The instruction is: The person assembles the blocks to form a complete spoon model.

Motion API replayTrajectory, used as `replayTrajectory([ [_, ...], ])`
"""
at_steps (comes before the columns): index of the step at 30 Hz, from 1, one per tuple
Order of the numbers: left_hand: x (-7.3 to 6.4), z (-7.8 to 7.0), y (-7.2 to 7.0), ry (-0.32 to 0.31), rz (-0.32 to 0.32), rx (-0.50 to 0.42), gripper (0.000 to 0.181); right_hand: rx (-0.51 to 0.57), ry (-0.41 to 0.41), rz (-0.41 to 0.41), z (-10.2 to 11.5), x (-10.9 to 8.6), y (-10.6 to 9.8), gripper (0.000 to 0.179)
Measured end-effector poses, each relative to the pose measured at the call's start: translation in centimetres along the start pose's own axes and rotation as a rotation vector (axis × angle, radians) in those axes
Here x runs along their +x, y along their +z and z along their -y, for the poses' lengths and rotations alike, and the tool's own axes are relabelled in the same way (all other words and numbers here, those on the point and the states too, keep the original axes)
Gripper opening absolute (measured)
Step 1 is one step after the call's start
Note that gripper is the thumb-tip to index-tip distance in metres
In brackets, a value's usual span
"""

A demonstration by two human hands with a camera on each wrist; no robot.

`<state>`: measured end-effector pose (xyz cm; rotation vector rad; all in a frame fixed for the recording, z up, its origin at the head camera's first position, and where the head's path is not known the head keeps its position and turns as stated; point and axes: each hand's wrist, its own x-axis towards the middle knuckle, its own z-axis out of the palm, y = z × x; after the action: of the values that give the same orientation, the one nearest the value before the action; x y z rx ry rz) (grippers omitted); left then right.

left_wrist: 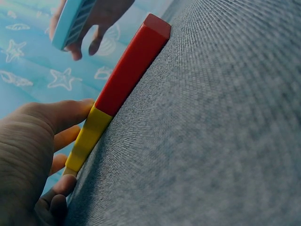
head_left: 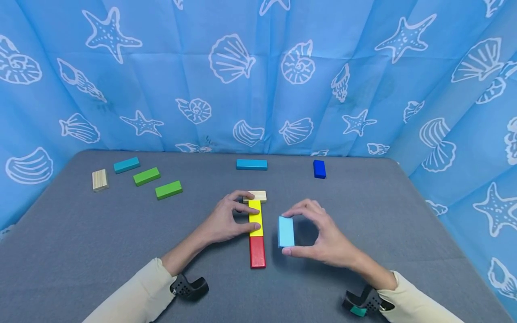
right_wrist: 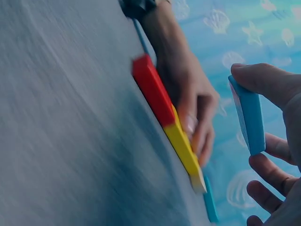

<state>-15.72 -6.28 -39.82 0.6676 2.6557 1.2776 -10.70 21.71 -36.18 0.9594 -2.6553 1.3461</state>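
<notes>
The right hand (head_left: 317, 235) is pinching a pale blue block (head_left: 286, 232) by its ends, thumb at the near end and fingertips at the far one, the palm side standing well away from it. The block is hanging above the worktop (head_left: 363, 206), just right of the yellow block (head_left: 255, 218) and touching neither it nor the left hand (head_left: 224, 220). That hand is reaching in from the other side, its thumb and fingers spreading apart and only lightly bent; the thumb is resting on the yellow block near its seam with the red block (head_left: 257, 252), while the fingers are touching the yellow block and the wooden block (head_left: 260, 195). These three are lying end to end, the wooden one sitting crosswise at the far end, the red one pointing towards the person, nearest and untouched. Beyond the hands, a teal block (head_left: 251, 164) is lying behind the row, a navy block (head_left: 319, 169) farther right, and two green blocks (head_left: 168, 190) are lying off to the left.
</notes>
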Motion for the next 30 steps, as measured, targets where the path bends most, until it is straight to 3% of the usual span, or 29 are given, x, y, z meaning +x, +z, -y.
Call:
replayTrajectory([
  [16, -0.1, -0.1, 0.1, 0.016, -0.015, 0.026, 0.033, 0.083, 0.032, 0.185, 2.1, -1.8, 4.4, 0.056],
  [30, -0.1, 0.0, 0.0, 0.038, -0.016, 0.013, 0.032, 0.044, 0.015, 0.286, 2.0, -2.5, 5.7, 0.052],
])
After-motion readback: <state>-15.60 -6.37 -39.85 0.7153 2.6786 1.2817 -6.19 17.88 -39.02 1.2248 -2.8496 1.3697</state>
